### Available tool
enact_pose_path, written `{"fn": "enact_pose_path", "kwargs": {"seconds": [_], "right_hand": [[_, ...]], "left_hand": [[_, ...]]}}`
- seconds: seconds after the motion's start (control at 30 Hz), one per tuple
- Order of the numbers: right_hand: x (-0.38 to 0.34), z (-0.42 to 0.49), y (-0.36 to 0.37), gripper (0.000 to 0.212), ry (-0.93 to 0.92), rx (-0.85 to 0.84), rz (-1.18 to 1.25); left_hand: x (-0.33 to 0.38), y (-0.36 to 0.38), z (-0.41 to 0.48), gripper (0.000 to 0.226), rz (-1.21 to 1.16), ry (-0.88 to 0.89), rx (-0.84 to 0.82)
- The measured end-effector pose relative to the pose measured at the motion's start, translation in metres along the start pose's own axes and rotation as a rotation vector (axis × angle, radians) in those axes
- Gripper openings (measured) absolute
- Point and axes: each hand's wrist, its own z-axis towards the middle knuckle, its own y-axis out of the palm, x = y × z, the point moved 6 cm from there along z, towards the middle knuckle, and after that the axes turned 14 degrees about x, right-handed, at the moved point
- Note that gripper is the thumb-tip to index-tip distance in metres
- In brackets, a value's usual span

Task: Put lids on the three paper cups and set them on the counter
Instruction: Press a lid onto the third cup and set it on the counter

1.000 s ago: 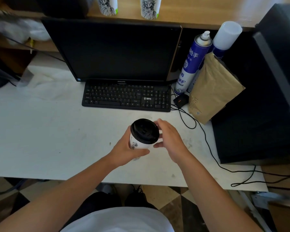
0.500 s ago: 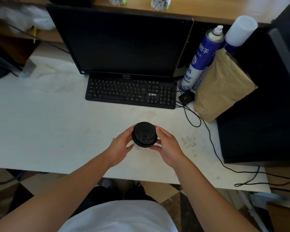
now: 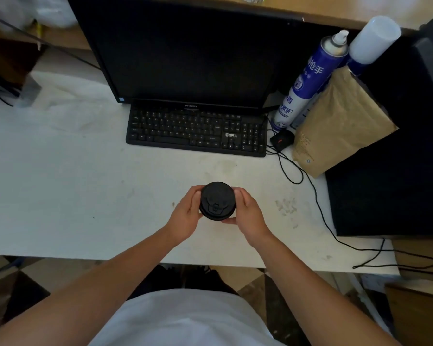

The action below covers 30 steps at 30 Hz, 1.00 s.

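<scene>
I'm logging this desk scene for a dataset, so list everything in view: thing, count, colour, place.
lid: one, black, on the cup held over the desk's near middle; the cup itself is hidden beneath it
desk: one, white, scuffed, across the middle
monitor: one, black, screen dark, at the desk's back
keyboard: one, black, in front of the monitor
mouse: one, black, right of the keyboard
spray can: one, blue and white, right of the monitor
white cap: one, on a second can behind the bag
paper bag: one, brown, leaning at far right
cables: black, several, trailing right
left hand: one, on the lid's left side
right hand: one, on the lid's right side
</scene>
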Motion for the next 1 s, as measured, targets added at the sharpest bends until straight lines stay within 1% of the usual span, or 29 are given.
{"fn": "enact_pose_path", "kwargs": {"seconds": [0.07, 0.13, 0.2, 0.27, 0.4, 0.47, 0.53, 0.57, 0.73, 0.8, 0.9, 0.93, 1.0], "right_hand": [[-0.003, -0.003, -0.001, 0.028, -0.057, 0.036, -0.039], [-0.01, -0.005, -0.003, 0.024, -0.12, 0.079, -0.078], [-0.013, -0.005, -0.007, 0.021, -0.114, 0.121, -0.09], [-0.012, -0.004, -0.011, 0.019, -0.055, 0.146, -0.056], [0.002, -0.008, -0.01, 0.021, 0.124, 0.161, 0.19], [0.007, -0.015, -0.008, 0.021, 0.167, 0.162, 0.317], [0.012, -0.021, -0.005, 0.023, 0.186, 0.166, 0.402], [0.015, -0.022, -0.003, 0.023, 0.201, 0.175, 0.429], [0.022, -0.021, 0.008, 0.031, 0.276, 0.209, 0.427], [0.021, -0.02, 0.011, 0.033, 0.271, 0.197, 0.383], [0.016, -0.018, 0.009, 0.031, 0.148, 0.22, 0.203], [0.014, -0.018, 0.007, 0.029, 0.107, 0.23, 0.146], [0.01, -0.016, 0.002, 0.028, 0.019, 0.24, 0.03]], "left_hand": [[0.003, -0.004, 0.002, 0.042, 0.161, 0.17, 0.012], [0.012, -0.003, 0.004, 0.046, 0.231, 0.307, -0.03], [0.02, 0.0, 0.004, 0.049, 0.26, 0.378, -0.115], [0.026, 0.002, 0.003, 0.05, 0.268, 0.411, -0.14], [0.027, -0.007, 0.006, 0.039, 0.122, 0.334, -0.045], [0.025, -0.014, 0.01, 0.028, 0.085, 0.259, 0.04], [0.022, -0.02, 0.014, 0.012, 0.098, 0.172, 0.116], [0.02, -0.021, 0.016, 0.011, 0.104, 0.142, 0.131], [0.011, -0.019, 0.023, 0.027, 0.054, -0.032, 0.088], [0.009, -0.019, 0.024, 0.025, 0.083, -0.017, 0.081], [0.01, -0.014, 0.024, 0.019, 0.157, 0.096, 0.001], [0.011, -0.012, 0.024, 0.023, 0.185, 0.153, -0.044], [0.019, -0.008, 0.023, 0.038, 0.265, 0.298, -0.116]]}}
